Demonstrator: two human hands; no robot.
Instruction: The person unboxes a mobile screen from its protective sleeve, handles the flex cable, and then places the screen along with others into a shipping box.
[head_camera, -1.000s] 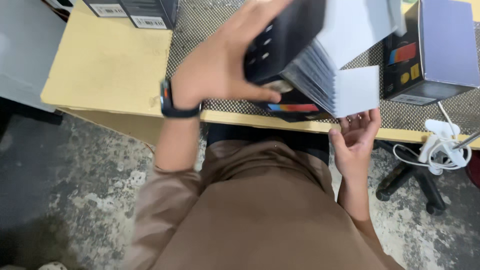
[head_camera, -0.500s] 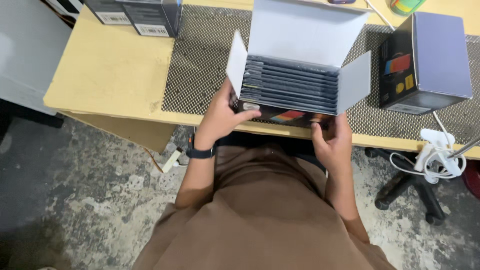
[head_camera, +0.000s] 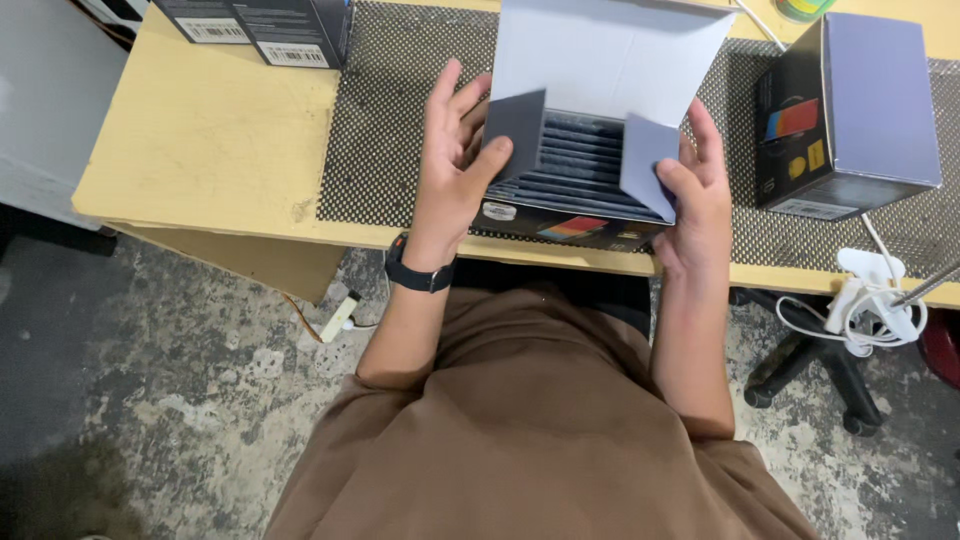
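Observation:
An open dark cardboard box (head_camera: 575, 225) stands on the black perforated mat (head_camera: 385, 130) at the table's near edge. Several thin dark items are stacked inside it. Its big pale lid flap (head_camera: 605, 60) stands up at the back. My left hand (head_camera: 450, 170) grips the box's left side, thumb pressing the left side flap (head_camera: 520, 125) inward. On the opposite side my right hand (head_camera: 695, 190) holds the box, thumb on the right side flap (head_camera: 645, 160), which is folded over the stack. A black watch (head_camera: 418, 275) is on my left wrist.
A closed box (head_camera: 850, 110) of the same kind stands on the mat at the right. Two more dark boxes (head_camera: 260, 25) sit at the table's far left. A white cable bundle (head_camera: 870, 300) hangs off the right front edge. A chair base (head_camera: 810, 370) stands on the concrete floor.
A second ago my left hand lifted a dark flat item over the box. That item is now out of the hand, and both hands fold the side flaps inward.

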